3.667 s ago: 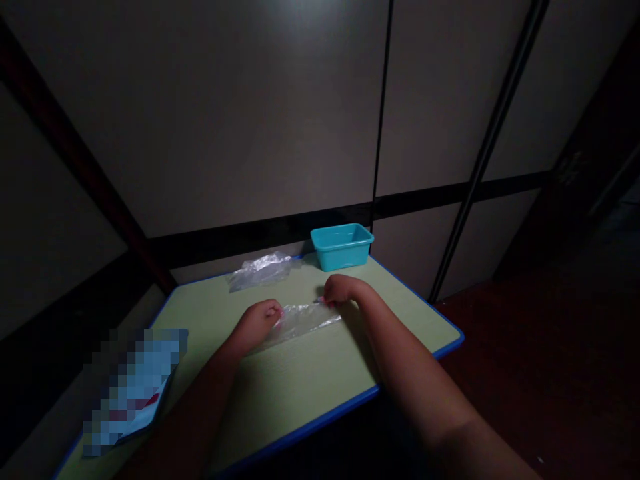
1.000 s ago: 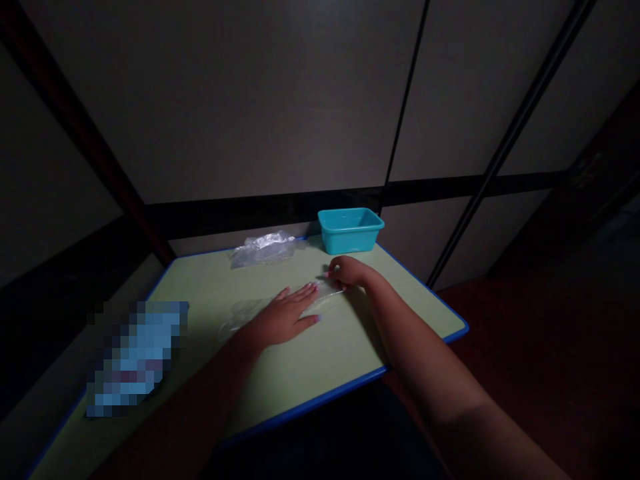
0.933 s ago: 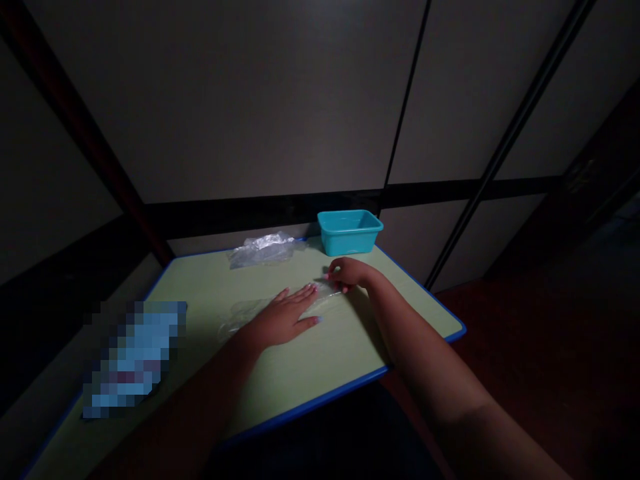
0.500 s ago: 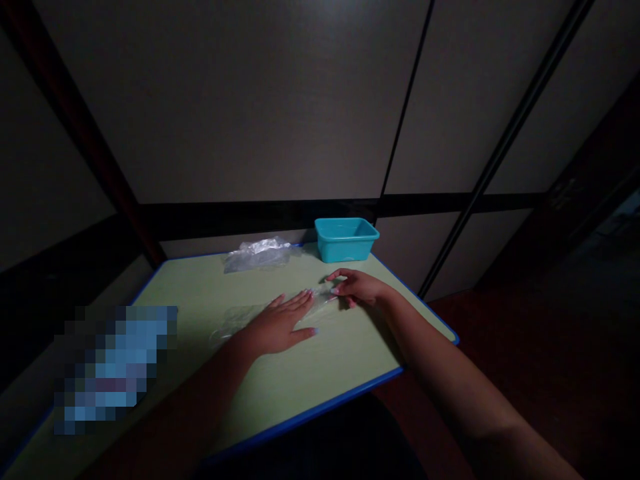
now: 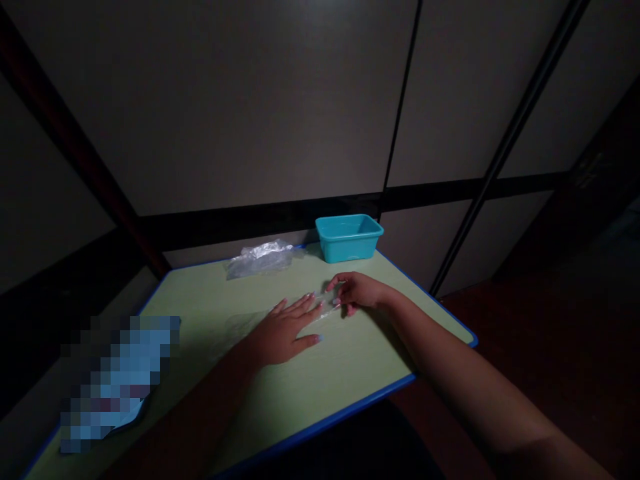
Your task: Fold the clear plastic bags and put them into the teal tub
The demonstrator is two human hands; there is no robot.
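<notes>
In the head view, we lay our left hand (image 5: 283, 333) palm down, fingers spread, on a clear, thin plastic sheet or bag (image 5: 327, 307) in the middle of the pale-green, blue-edged table (image 5: 350, 360). Our right hand (image 5: 364, 291) curls loosely at its right end; we cannot tell whether it pinches the plastic. A crumpled clear plastic piece (image 5: 260, 261) lies by the far edge, a turquoise rectangular tub (image 5: 350, 249) at the far right corner, and a blue, pixelated flat item (image 5: 135, 367) along the left edge.

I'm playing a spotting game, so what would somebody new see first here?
Probably the bright turquoise tub, at the far right corner of the table. Then the left grip, spread over clear plastic mid-table, with the right grip at its right end. Shiny plastic lies near the back edge.
</notes>
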